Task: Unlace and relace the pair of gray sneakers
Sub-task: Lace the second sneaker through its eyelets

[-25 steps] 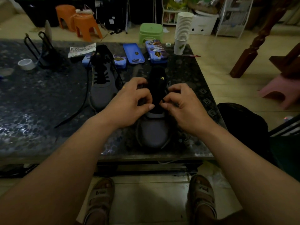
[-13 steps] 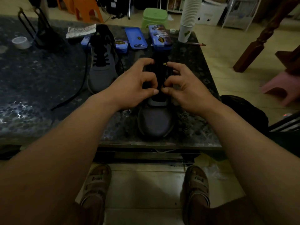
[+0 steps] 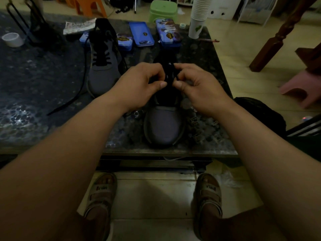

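Gray sneakers (image 3: 164, 127) were seen in the head view standing apart on the dark speckled table (image 3: 34, 75), toes toward the person. The near sneaker (image 3: 163, 131) stood by the front edge of the table, right of centre. The left hand (image 3: 139, 86) and the right hand (image 3: 196, 87) met over its tongue area, fingers curled, with each thumb and forefinger pinching the black material there. In the dim light, lace and tongue could not be told apart. The far sneaker (image 3: 102, 73) stood further back and to the left, with black lacing across its upper. A loose black lace (image 3: 76, 94) trailed from it over the table toward the left front. Behind the sneakers lay two blue tins (image 3: 141, 33) side by side, with a third partly hidden behind the far sneaker. A stack of paper cups (image 3: 199, 14) stood at the far right corner of the table, and a roll of white tape (image 3: 12, 39) lay at the far left. On the floor beyond the table stood a green stool (image 3: 163, 10) and an orange stool (image 3: 88, 6); a pink stool (image 3: 302, 86) stood to the right. A black bag (image 3: 257, 113) lay just beside the right edge of the table. Below the table edge, the person's feet in sandals (image 3: 102, 192) rested on the tiled floor.
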A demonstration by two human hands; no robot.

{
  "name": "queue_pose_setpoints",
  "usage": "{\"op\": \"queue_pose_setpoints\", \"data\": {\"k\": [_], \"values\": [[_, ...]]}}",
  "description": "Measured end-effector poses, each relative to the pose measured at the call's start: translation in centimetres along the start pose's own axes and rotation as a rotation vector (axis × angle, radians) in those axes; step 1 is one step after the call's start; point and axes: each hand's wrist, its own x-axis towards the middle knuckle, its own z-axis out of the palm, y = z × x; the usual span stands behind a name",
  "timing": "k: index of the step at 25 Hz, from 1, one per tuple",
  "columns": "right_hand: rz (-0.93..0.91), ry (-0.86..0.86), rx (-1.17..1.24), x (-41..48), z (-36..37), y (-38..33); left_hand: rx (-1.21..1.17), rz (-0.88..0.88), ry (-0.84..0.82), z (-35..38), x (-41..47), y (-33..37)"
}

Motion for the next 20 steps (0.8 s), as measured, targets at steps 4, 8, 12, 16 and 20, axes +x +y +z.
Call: {"op": "queue_pose_setpoints", "data": {"k": [4, 8, 12, 16, 20], "values": [[0.024, -0.032, 0.063, -0.1, -0.3, -0.2, -0.09, -0.076, 0.04, 0.3, -0.3, 0.3], [0.053, -0.08, 0.033, -0.4, -0.5, -0.7, -0.124, -0.114, 0.007, 0.1, -0.5, 0.7], [0.167, 0.127, 0.015, -2.2, -1.9, -2.5, -0.114, -0.114, 0.104, -1.3, -2.2, 1.0], [0.04, 0.043, -0.217, -4.3, -0.3, -5.0, -0.026, -0.192, 0.018, -1.4, -5.9, 0.4], [0.066, -0.116, -0.304, -4.2, 3.2, -5.7, -0.001, -0.135, -0.07, -0.3, -6.6, 0.3]]}}
